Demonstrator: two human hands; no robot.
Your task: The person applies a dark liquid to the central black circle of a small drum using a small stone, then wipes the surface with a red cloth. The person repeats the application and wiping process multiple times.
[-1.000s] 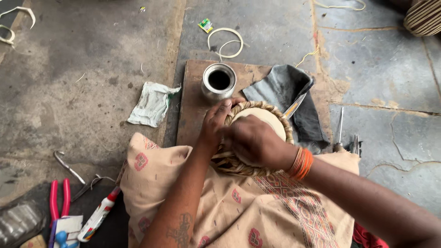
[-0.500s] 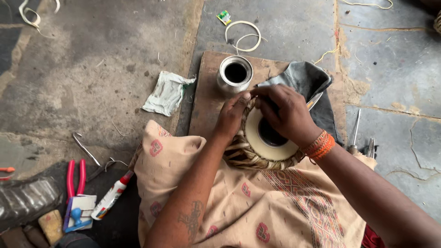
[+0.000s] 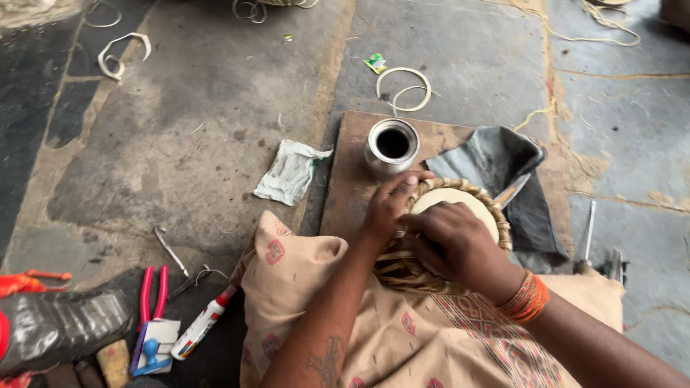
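While the clutter at nine o'clock lies untouched, namely the red-handled pliers [image 3: 152, 286], a small tube [image 3: 203, 325] and a crumpled pale cloth [image 3: 289, 171] nearer the middle, the work sits at the centre of the view. A round drum head with a pale skin [image 3: 454, 202] and a braided straw-coloured rim [image 3: 402, 267] rests on the person's lap, over a peach patterned cloth [image 3: 287, 259] and against the near edge of a wooden board [image 3: 352, 179]. A steel pot [image 3: 392, 146] stands on that board at twelve o'clock from the drum head.

The left hand [image 3: 388, 208] curls its fingers over the rim at about ten o'clock, gripping it. The right hand [image 3: 453, 244], with orange bangles [image 3: 527, 298] at the wrist, lies closed on the near part of the skin and rim; whether it pinches a strand I cannot tell. A blade [image 3: 512, 191] lies on a dark grey cloth [image 3: 503, 162] at two o'clock.

As a judgement, the braiding looks largely in place, with fitting or tightening left to do.

Against half a second ago, the drum head shows its pale face rather than its dark hollow, and the right hand sits lower on it.
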